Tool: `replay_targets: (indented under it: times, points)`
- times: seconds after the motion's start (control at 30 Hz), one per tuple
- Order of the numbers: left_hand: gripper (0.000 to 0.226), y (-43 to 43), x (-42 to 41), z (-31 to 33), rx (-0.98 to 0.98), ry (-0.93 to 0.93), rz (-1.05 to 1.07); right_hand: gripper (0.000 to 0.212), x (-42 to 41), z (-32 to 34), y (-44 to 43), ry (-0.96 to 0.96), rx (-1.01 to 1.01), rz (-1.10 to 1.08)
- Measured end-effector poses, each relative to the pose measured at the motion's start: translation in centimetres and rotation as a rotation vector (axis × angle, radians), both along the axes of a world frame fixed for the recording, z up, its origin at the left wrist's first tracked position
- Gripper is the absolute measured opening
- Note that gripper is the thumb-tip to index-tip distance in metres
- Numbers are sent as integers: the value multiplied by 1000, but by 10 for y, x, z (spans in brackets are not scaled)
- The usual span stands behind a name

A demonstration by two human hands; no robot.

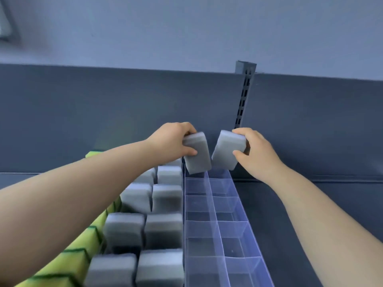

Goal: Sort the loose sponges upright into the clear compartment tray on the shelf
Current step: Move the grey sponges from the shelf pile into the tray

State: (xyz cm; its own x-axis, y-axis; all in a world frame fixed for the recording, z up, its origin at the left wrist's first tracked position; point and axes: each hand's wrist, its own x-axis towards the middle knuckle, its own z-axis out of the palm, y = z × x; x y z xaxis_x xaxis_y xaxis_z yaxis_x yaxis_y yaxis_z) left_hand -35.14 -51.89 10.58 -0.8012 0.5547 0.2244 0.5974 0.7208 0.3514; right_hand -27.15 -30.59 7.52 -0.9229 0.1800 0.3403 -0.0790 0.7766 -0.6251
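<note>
Above clear tray (228, 206) | left hand (172, 139) fingers (190, 152) pinch left sponge (196, 157) | right hand (259, 154) fingers (238, 153) pinch right sponge (227, 149)

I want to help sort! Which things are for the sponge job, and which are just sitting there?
For the job: left hand gripping left grey sponge; right hand gripping right grey sponge; clear compartment tray.
Just sitting there: rows of grey sponges; yellow-green sponges; slotted shelf post.

slotted upright (244, 96): dark post, stood just behind the right hand (257, 150) and rose above it.
back panel (103, 104): dark, ran behind both hands.
wall (186, 27): pale blue-grey, above the panel.
yellow-green sponges (68, 264): row down-left of the left hand (172, 139), under its forearm.
</note>
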Motion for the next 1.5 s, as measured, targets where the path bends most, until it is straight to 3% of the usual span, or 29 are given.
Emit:
replay_targets:
  times: [0.4, 0.63, 0.9, 1.1, 1.5]
  points:
    - [44, 7, -29, -19, -176, 16, -87, 51, -22, -20, 2, -154, 35, 40]
    - [55, 17, -31, -30, -211, 5, -102, 51, -29, -33, 2, -170, 72, 70]
    - [44, 28, -28, -48, -342, -2, -111, 49, -32, -46, 3, -199, 116, 114]
    - [42, 29, -29, -50, -338, -6, -80, 48, -35, -54, 5, -275, 178, 130]
    - [57, 29, -22, -44, -335, 1, -83, 50, -26, -36, 2, -160, 372, 92]
